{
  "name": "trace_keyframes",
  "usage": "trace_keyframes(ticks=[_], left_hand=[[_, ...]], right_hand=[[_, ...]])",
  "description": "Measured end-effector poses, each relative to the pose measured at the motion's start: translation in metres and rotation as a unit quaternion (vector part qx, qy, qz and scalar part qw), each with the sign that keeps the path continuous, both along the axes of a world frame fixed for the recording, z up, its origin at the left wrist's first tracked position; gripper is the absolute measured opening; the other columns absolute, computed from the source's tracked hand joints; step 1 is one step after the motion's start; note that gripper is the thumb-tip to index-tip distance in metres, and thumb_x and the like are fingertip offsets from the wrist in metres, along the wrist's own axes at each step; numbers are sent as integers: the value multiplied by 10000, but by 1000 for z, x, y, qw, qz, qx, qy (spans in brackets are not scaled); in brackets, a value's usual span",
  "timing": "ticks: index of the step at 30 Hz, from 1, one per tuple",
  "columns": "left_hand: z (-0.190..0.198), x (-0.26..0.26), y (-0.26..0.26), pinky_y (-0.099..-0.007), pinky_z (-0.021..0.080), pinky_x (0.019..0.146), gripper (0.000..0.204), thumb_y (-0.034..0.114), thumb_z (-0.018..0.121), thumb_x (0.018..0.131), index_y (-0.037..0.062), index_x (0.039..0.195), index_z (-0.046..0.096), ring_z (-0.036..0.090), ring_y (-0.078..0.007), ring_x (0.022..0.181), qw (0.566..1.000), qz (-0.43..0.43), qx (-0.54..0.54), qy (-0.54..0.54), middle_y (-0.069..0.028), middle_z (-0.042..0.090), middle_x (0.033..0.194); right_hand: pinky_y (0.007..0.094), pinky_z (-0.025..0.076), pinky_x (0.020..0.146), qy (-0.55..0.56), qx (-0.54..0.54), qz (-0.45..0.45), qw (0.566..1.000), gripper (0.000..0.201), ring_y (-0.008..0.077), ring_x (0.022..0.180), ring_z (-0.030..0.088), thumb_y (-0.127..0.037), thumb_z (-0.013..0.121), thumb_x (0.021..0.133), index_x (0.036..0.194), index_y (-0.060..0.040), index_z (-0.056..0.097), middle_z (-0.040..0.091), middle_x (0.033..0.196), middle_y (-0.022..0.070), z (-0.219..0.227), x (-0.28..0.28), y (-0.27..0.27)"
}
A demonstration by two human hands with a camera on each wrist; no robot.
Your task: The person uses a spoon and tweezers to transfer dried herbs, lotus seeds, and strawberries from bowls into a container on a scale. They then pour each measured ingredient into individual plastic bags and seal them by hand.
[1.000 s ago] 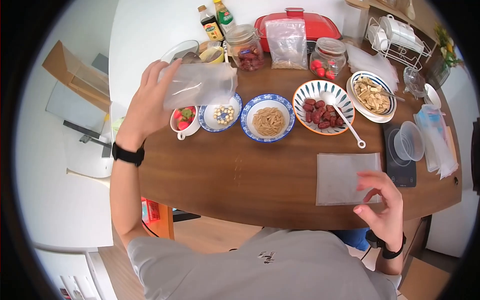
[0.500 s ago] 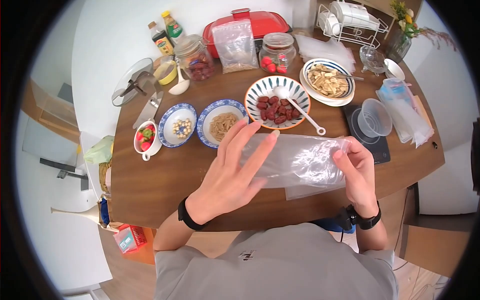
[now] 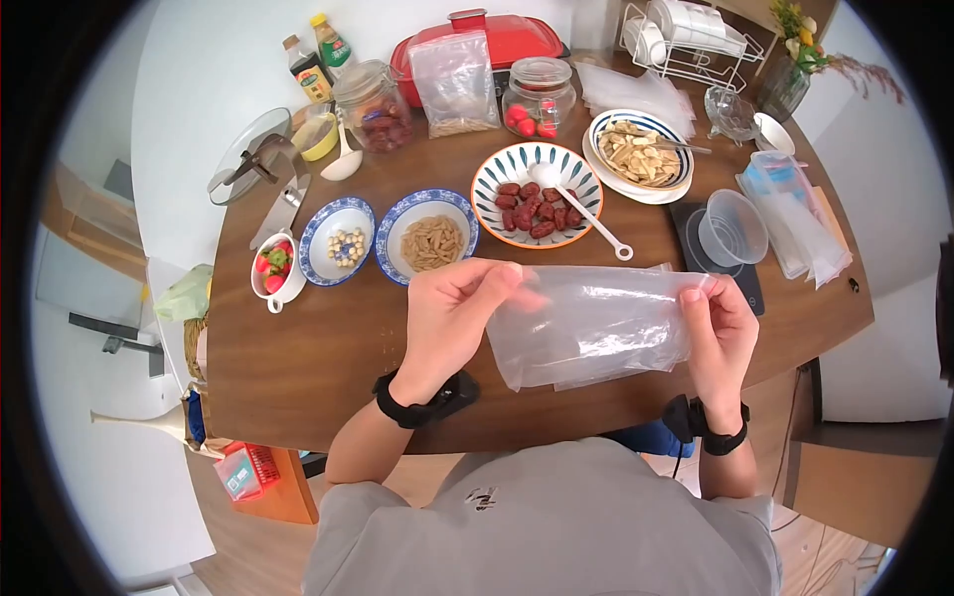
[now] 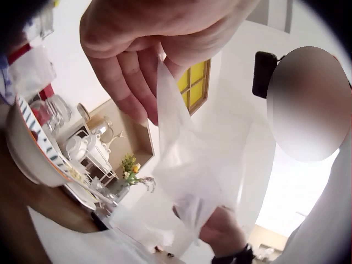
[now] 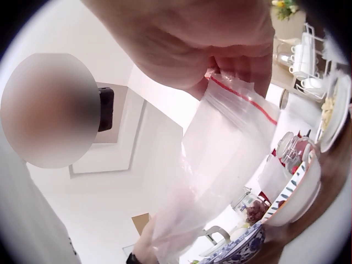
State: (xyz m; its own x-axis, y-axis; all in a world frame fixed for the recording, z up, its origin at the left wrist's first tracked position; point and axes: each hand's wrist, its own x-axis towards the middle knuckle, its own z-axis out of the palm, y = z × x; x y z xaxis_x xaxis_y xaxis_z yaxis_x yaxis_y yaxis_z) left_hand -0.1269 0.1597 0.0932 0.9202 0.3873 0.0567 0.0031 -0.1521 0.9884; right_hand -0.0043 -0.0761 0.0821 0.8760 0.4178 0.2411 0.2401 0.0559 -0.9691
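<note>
A clear plastic zip bag (image 3: 596,323) is stretched sideways over the front of the table in the head view. My left hand (image 3: 452,318) pinches its left end between thumb and fingers. At the other end my right hand (image 3: 720,323) pinches the corner, thumb on top. A red strip (image 5: 245,99) runs along the bag's mouth beside the right hand in the right wrist view. The bag looks flat, with nothing inside. Just behind it stand a bowl of red dates (image 3: 537,233) with a white spoon and a blue-rimmed bowl of pale slices (image 3: 427,273).
Left lie a blue-rimmed bowl of pale round pieces (image 3: 310,260) and a cup of strawberries (image 3: 290,290). A scale (image 3: 747,291) carrying a plastic tub (image 3: 733,230) is at right. Jars, a filled bag (image 3: 452,84) and a red cooker (image 3: 537,40) line the back.
My left hand brought the bag from the left to the front of the table, and the right hand took its other end. The left fingers, spread earlier, now pinch the bag; the head view shifted.
</note>
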Motion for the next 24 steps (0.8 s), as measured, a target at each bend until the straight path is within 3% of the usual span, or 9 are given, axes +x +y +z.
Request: trace_keyframes(ticks=[2,3,5,6,8,15,18,22,24], left_hand=[[-9,2,1,-344,557,807,292,182,518,990,-59,1119,620,696,-237,896,986,-9,-159,-40,-167,709,948],[-10,3,-4,-344,557,807,292,182,518,990,-59,1119,620,696,-237,896,986,-12,-160,-40,-167,709,948],[-13,4,-19,-344,564,807,363,155,589,950,-54,1243,547,694,-241,913,943,-78,-321,-36,-203,680,1059],[-13,1,-20,-344,564,807,363,155,589,950,-54,1243,547,694,-241,913,942,-81,-323,-35,-203,680,1059],[-9,-6,-18,-355,564,826,472,131,630,918,-42,1328,474,689,-246,938,931,-228,-269,97,-226,644,1145],[-2,-11,-10,-279,569,656,198,64,621,901,-56,1055,651,692,-183,708,934,-230,-200,185,-172,709,862],[-2,-13,-6,-273,563,657,161,70,610,912,-59,989,668,696,-178,726,927,-259,-161,220,-164,707,841],[-11,-16,-14,-277,562,672,180,87,607,923,-66,996,663,699,-180,736,935,-254,-211,133,-150,711,828],[-12,-10,-29,-297,566,699,213,118,572,953,-71,995,663,703,-191,752,957,-166,-234,39,-148,715,842]], right_hand=[[181,435,656,-48,31,-32,998,70,29,732,546,-69,559,971,931,-13,573,619,804,-8,-1,-1,3],[181,435,656,-48,30,-35,998,70,29,732,546,-69,559,971,931,-13,573,619,804,-8,0,-1,2],[177,430,646,-65,35,-60,995,78,25,723,538,-76,539,983,929,-22,548,613,810,-7,2,1,-1],[177,430,646,-65,34,-63,995,78,25,723,538,-76,539,983,929,-22,548,613,810,-7,3,1,-2],[172,411,621,-84,27,-99,991,88,19,680,507,-89,531,989,925,-29,539,591,791,-16,2,3,-6],[159,344,587,-118,8,-135,984,101,4,642,427,-98,539,988,912,-32,551,531,734,-54,-2,10,-14],[159,335,568,-94,-3,-134,987,111,4,632,425,-100,541,987,905,-27,557,526,727,-59,4,9,-15],[170,346,527,-112,3,-116,987,96,12,581,444,-86,549,979,911,-20,564,535,702,-45,1,9,-13],[176,358,518,-108,0,-69,992,66,18,570,475,-66,552,972,951,-9,577,551,686,-30,-1,6,-11]])
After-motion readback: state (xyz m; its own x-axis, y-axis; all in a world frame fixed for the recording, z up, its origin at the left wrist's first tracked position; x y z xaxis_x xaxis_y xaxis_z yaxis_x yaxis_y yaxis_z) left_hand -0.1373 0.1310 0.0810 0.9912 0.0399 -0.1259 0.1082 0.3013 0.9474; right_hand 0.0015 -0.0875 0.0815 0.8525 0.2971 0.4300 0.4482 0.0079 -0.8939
